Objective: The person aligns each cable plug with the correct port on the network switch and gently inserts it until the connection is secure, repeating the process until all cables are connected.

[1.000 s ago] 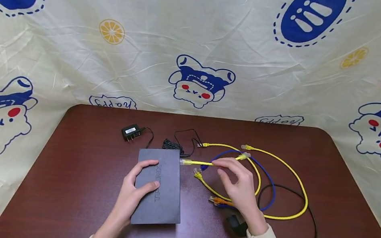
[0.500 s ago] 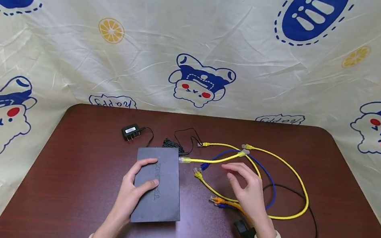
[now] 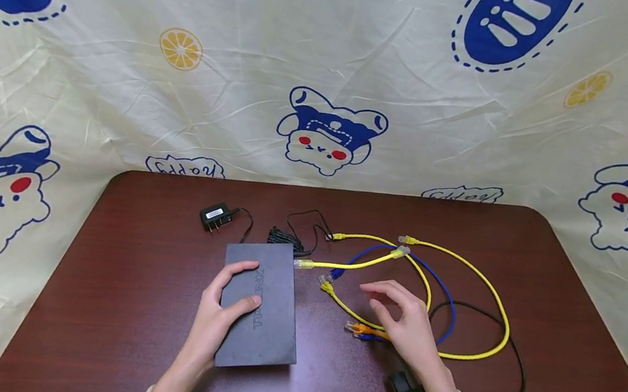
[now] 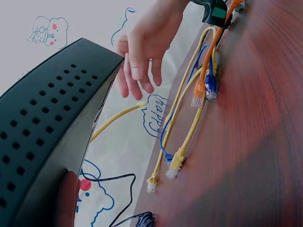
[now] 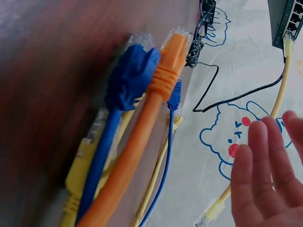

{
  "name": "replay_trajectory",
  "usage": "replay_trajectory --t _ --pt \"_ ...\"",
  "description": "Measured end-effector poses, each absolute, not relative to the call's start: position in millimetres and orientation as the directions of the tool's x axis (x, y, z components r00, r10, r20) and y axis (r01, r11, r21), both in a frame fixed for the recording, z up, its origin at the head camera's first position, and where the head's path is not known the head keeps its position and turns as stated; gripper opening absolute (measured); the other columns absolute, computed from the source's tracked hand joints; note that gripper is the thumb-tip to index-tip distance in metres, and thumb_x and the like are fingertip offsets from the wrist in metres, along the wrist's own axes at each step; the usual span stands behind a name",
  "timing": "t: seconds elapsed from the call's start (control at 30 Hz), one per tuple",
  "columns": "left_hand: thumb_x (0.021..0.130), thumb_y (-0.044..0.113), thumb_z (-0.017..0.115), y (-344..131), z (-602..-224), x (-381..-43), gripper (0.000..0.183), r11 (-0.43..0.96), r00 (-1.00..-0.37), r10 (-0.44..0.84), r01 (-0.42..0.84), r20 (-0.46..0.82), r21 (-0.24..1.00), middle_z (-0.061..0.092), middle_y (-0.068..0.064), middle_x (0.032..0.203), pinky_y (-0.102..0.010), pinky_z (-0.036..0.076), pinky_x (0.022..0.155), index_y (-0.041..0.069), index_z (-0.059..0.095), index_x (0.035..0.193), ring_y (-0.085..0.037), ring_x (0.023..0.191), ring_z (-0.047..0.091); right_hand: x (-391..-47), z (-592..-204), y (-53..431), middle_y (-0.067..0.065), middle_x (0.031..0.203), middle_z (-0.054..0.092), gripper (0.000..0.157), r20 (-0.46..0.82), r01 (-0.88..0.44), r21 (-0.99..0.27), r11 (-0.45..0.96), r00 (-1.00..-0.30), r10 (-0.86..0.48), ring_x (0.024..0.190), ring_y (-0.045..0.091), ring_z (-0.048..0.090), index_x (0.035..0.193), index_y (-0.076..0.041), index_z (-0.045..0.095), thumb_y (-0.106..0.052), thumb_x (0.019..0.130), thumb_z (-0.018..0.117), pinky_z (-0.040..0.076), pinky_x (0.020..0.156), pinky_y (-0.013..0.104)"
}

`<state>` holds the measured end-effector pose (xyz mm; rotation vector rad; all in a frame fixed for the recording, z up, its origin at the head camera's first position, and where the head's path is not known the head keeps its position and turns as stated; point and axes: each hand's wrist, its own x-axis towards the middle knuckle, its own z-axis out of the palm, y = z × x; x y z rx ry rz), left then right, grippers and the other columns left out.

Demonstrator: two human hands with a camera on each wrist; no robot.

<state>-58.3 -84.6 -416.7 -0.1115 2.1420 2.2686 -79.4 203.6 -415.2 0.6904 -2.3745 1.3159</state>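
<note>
My left hand [image 3: 222, 310] grips a dark TP-Link network switch [image 3: 272, 324], with its thumb lying across the top face. Vent holes mark the switch's side in the left wrist view. One end of a short yellow Ethernet cable [image 3: 361, 264] sits in a port on the right side of the switch. Its other plug [image 5: 212, 212] hangs free. A thin black power cord [image 5: 246, 94] runs up to the switch as well. My right hand [image 3: 407, 323] hovers to the right of the short cable, fingers loosely bent and holding nothing.
Right of the switch lie more yellow cables [image 3: 499, 296], a blue cable [image 3: 450, 295], an orange cable [image 3: 358, 329] and a black cable [image 3: 520, 379]. A black power adapter [image 3: 216, 216] and a bundled cord [image 3: 282, 238] lie behind it on the brown table [image 3: 112, 301]. A printed cloth [image 3: 228, 117] hangs behind.
My right hand has let go of the short yellow cable and moved right and slightly down. The cable stays in the port. My left hand keeps its hold on the switch.
</note>
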Motion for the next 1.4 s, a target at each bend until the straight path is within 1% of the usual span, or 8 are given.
replay_trajectory --t 0.13,0.3,0.43,0.6,0.83,1.1,1.27,1.4 --pt "0.082 0.003 0.069 -84.7 -418.5 -58.7 0.048 -0.069 -0.997 -0.036 -0.07 -0.073 0.995 0.054 -0.007 0.118 -0.041 0.039 0.085 0.02 0.06 0.125 -0.025 0.101 0.05 -79.5 -433.8 212.4 0.007 0.095 0.066 0.031 0.429 -0.516 -0.707 0.484 -0.857 -0.285 0.08 0.019 0.063 0.102 -0.002 0.069 0.016 0.078 0.067 0.052 0.067 0.027" --pt "0.081 0.003 0.069 -84.6 -419.9 -58.6 0.048 -0.084 -0.996 -0.036 -0.075 -0.078 0.994 0.054 -0.007 0.117 -0.04 0.04 0.085 0.021 0.06 0.125 -0.025 0.101 0.05 -74.0 -442.3 218.8 0.004 0.095 0.066 0.034 0.306 -0.451 -0.735 0.506 -0.887 -0.347 0.082 0.018 0.063 0.107 -0.004 0.068 0.014 0.078 0.069 0.053 0.07 0.033" --pt "0.081 0.002 0.069 -84.7 -419.9 -58.0 0.048 -0.089 -0.996 -0.037 -0.075 -0.078 0.993 0.054 -0.007 0.116 -0.039 0.041 0.084 0.02 0.06 0.125 -0.025 0.1 0.051 -69.4 -446.0 220.4 0.001 0.095 0.064 0.038 0.227 -0.418 -0.741 0.525 -0.892 -0.39 0.084 0.017 0.062 0.108 -0.005 0.067 0.013 0.076 0.071 0.052 0.074 0.033" --pt "0.081 0.002 0.069 -85.4 -420.1 -57.4 0.049 -0.079 -0.997 -0.035 -0.071 -0.074 0.994 0.054 -0.009 0.117 -0.038 0.042 0.084 0.018 0.06 0.126 -0.025 0.1 0.051 -67.0 -448.0 221.1 -0.002 0.099 0.063 0.037 0.152 -0.382 -0.726 0.572 -0.9 -0.408 0.088 0.015 0.06 0.11 -0.009 0.067 0.007 0.077 0.074 0.049 0.076 0.032" --pt "0.081 0.002 0.069 -86.1 -419.5 -56.5 0.048 -0.097 -0.996 -0.032 -0.082 -0.086 0.992 0.054 -0.008 0.117 -0.037 0.042 0.084 0.019 0.06 0.125 -0.025 0.1 0.051 -67.9 -451.5 220.1 -0.003 0.1 0.062 0.036 0.125 -0.371 -0.706 0.604 -0.904 -0.409 0.089 0.015 0.06 0.109 -0.009 0.067 0.006 0.077 0.075 0.049 0.078 0.034" --pt "0.081 0.001 0.069 -85.3 -419.7 -56.6 0.048 -0.09 -0.996 -0.03 -0.08 -0.083 0.993 0.054 -0.009 0.117 -0.036 0.042 0.084 0.017 0.06 0.126 -0.025 0.101 0.051 -68.3 -457.9 217.7 -0.003 0.1 0.062 0.034 0.13 -0.367 -0.705 0.607 -0.908 -0.397 0.089 0.014 0.06 0.106 -0.009 0.068 0.006 0.076 0.075 0.049 0.078 0.032" --pt "0.081 0.001 0.069 -84.5 -419.7 -56.2 0.048 -0.097 -0.995 -0.034 -0.089 -0.092 0.991 0.054 -0.008 0.118 -0.035 0.042 0.085 0.018 0.06 0.125 -0.025 0.101 0.051 -68.4 -460.0 215.8 -0.003 0.098 0.063 0.032 0.134 -0.363 -0.711 0.602 -0.911 -0.391 0.088 0.013 0.061 0.103 -0.008 0.068 0.007 0.075 0.075 0.05 0.077 0.031" --pt "0.08 0.001 0.069 -83.9 -420.0 -56.6 0.048 -0.095 -0.995 -0.034 -0.086 -0.09 0.992 0.054 -0.007 0.118 -0.036 0.041 0.085 0.018 0.06 0.125 -0.025 0.101 0.051 -68.7 -460.6 215.7 -0.006 0.094 0.062 0.029 0.153 -0.374 -0.703 0.605 -0.91 -0.384 0.085 0.011 0.06 0.099 -0.01 0.068 0.007 0.076 0.075 0.05 0.075 0.029"
